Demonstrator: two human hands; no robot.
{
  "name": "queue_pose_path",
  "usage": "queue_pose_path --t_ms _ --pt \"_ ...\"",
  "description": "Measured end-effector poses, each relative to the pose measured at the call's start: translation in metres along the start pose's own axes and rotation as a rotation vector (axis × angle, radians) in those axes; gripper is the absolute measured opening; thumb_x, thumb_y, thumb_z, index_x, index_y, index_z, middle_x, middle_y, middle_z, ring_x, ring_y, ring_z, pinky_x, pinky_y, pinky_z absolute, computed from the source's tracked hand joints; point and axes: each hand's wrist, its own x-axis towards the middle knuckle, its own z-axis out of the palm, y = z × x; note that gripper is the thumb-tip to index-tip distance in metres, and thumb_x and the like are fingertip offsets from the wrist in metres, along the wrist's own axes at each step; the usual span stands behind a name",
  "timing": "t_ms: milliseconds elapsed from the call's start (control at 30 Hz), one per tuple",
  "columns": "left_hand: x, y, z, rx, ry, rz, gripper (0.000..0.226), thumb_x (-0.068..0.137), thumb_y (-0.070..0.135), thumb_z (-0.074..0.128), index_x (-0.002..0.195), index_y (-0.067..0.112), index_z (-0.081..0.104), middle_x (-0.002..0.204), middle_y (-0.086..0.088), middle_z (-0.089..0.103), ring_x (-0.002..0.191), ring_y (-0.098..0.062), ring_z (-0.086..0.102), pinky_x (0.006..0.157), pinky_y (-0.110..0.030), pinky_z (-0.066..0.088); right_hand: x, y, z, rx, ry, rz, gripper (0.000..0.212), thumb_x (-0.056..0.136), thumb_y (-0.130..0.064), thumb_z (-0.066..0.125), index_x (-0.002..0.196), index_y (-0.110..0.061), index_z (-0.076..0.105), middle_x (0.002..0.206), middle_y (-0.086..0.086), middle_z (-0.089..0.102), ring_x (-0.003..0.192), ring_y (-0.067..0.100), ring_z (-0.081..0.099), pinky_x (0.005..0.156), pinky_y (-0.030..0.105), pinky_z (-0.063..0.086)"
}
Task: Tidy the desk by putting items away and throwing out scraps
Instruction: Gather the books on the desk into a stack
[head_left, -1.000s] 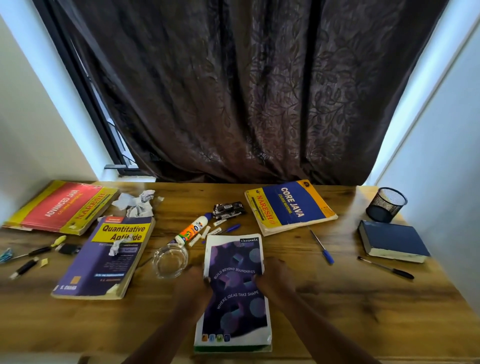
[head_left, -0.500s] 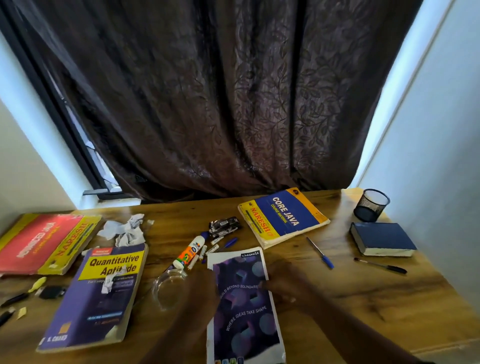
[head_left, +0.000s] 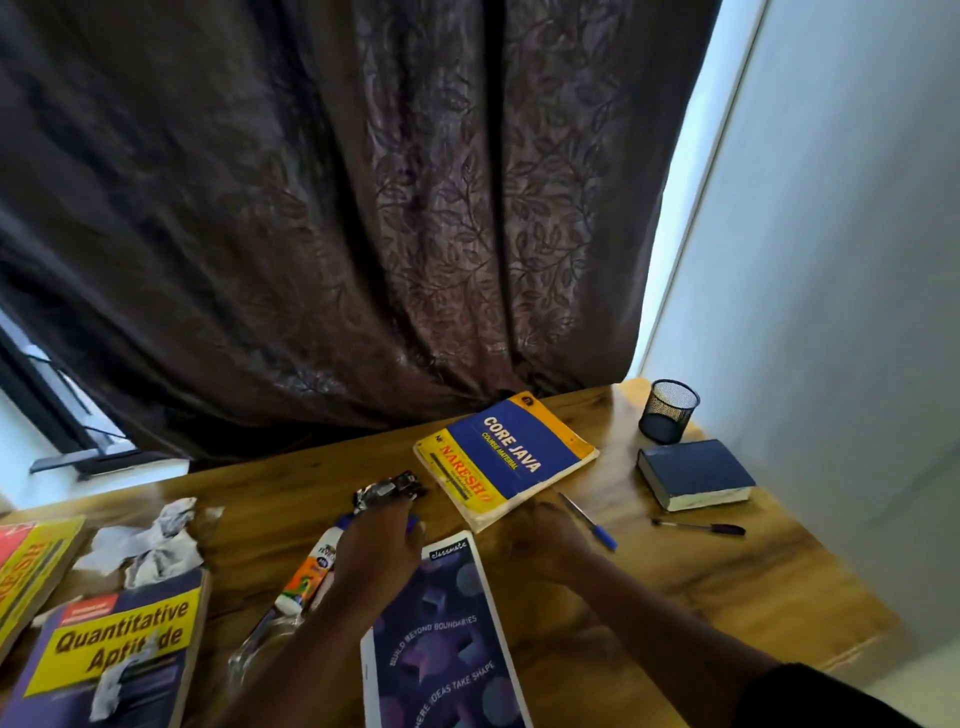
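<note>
On the wooden worktop (head_left: 701, 597), both hands are out past the top edge of the purple notebook (head_left: 447, 639), which lies flat between the forearms. The left hand (head_left: 382, 545) reaches palm down over the small clutter beside the glue bottle (head_left: 311, 569), apparently to gather it; its fingertips cover the blue pen (head_left: 413, 525) and whatever lies under them, so whether it grips anything cannot be told. The right hand (head_left: 545, 535) lies near the corner of the Core Java book (head_left: 506, 457) and just beside a blue-capped pen (head_left: 589, 522); it is blurred and its fingers cannot be made out. Crumpled paper scraps (head_left: 156, 540) rest at the left, not yet discarded. The mesh pen cup (head_left: 667, 410) stands at the far right corner, a likely home for the pens. A crumpled foil wrapper (head_left: 389, 488) is hard to identify. The Quantitative Aptitude book (head_left: 114, 654) is cut off by the frame.
</note>
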Motion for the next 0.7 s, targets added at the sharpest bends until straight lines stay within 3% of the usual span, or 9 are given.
queue_pose_path --t_ms 67,167,333,433,567,700 --pt "0.020 0.006 0.006 -0.007 -0.007 -0.001 0.033 0.097 0.038 0.062 0.123 0.019 0.068 0.121 -0.005 0.071 0.115 -0.027 0.066 0.091 -0.040 0.053 0.029 0.027 0.017 -0.081 0.022 -0.026 0.063 0.078 -0.064 0.065 0.134 -0.036 0.055 0.136 -0.011 0.057 0.129 0.014 0.053 0.099 0.033 0.053" --pt "0.057 0.021 0.018 0.031 -0.058 -0.028 0.032 0.098 0.039 0.060 0.124 0.022 0.064 0.121 -0.005 0.070 0.114 -0.029 0.066 0.092 -0.042 0.052 0.047 0.040 0.020 -0.167 0.036 -0.031 0.063 0.084 -0.051 0.066 0.141 -0.030 0.049 0.146 0.001 0.049 0.137 0.025 0.045 0.105 0.041 0.051" --pt "0.126 0.041 0.054 0.094 -0.146 -0.019 0.055 0.097 0.035 0.064 0.143 0.006 0.054 0.144 -0.017 0.057 0.133 -0.035 0.054 0.110 -0.042 0.043 0.036 0.038 -0.014 -0.148 -0.005 -0.059 0.066 0.095 -0.026 0.063 0.156 -0.018 0.037 0.160 0.011 0.032 0.145 0.032 0.030 0.115 0.045 0.041" --pt "0.162 0.044 0.073 0.148 -0.208 -0.043 0.065 0.099 0.042 0.059 0.152 0.007 0.043 0.155 -0.015 0.046 0.143 -0.031 0.043 0.117 -0.040 0.036 0.039 0.051 -0.025 -0.107 -0.007 -0.101 0.070 0.095 -0.027 0.064 0.158 -0.021 0.033 0.162 0.009 0.029 0.147 0.031 0.028 0.117 0.045 0.038" --pt "0.197 0.042 0.099 0.199 -0.317 -0.108 0.074 0.100 0.051 0.055 0.157 0.011 0.032 0.162 -0.013 0.037 0.149 -0.030 0.035 0.121 -0.041 0.031 0.049 0.066 -0.030 0.007 0.008 -0.104 0.058 0.097 -0.032 0.061 0.151 -0.022 0.043 0.156 0.005 0.038 0.145 0.027 0.031 0.117 0.043 0.036" --pt "0.215 0.044 0.118 0.217 -0.368 -0.196 0.077 0.096 0.060 0.056 0.157 0.019 0.034 0.159 -0.012 0.039 0.144 -0.034 0.041 0.117 -0.044 0.036 0.054 0.073 -0.036 0.165 0.077 -0.094 0.050 0.099 -0.038 0.057 0.146 -0.024 0.047 0.150 -0.003 0.045 0.142 0.020 0.033 0.115 0.035 0.029"
